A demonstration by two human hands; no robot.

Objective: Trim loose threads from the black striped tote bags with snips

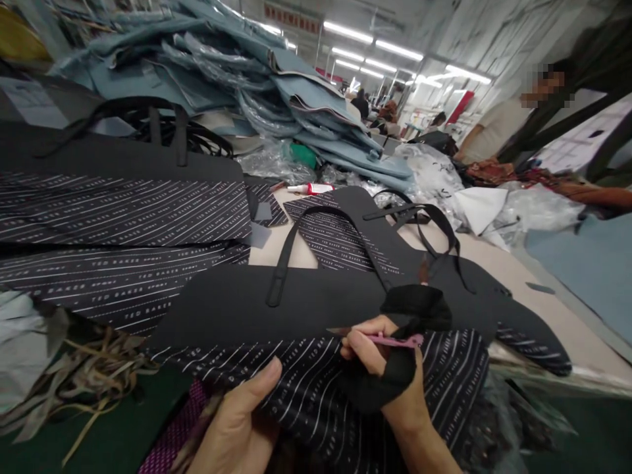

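A black bag panel (316, 309) with white striped lettering and a black strap handle (316, 230) lies in front of me on the table. My right hand (380, 368), partly wrapped in black cloth, is closed on small pink thread snips (385, 339) whose blades point left along the seam between the plain black band and the striped part. My left hand (241, 421) grips the panel's near edge, thumb pressed on top of the striped fabric.
Stacked striped black panels (123, 217) fill the left. A heap of blue pieces in plastic (276, 99) rises behind. A glue tube (311, 189) lies mid-table. Loose strips (83, 375) pile at lower left. A person (498, 125) stands far right.
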